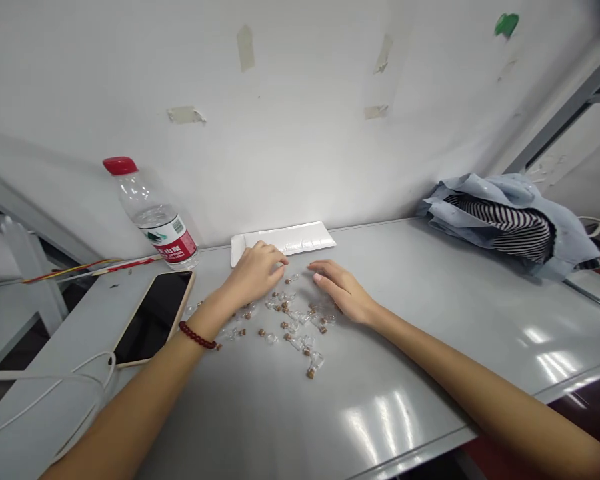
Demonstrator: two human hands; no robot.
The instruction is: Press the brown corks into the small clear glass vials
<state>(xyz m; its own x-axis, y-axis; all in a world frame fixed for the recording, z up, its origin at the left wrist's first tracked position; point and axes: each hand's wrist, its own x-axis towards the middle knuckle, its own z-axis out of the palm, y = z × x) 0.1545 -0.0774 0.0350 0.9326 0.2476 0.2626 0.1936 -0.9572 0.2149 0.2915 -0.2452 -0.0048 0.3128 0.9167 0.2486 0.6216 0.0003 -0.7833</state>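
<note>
Small clear glass bottles with cork stoppers (295, 317) lie scattered on the grey tabletop (260, 413), between and below my two hands. My left hand (257, 270) is at the left of them, in front of a flat white tray-like piece (300, 238). Its fingers are bent, with a gap between thumb and index finger, and nothing shows in it. On the right, my right hand (344, 290) rests beside the bottles, fingers loosely stretched and thumb apart, holding nothing visible. One bottle (292, 279) lies between the two hands. Some bottles are partly hidden behind my left wrist.
A red-capped water bottle (163, 223) stands at the back left near a phone (153, 320) lying flat. White cables (87, 380) curl at the left edge. A light-blue bag with striped cloth (510, 223) sits at the back right. A white wall (300, 147) rises behind.
</note>
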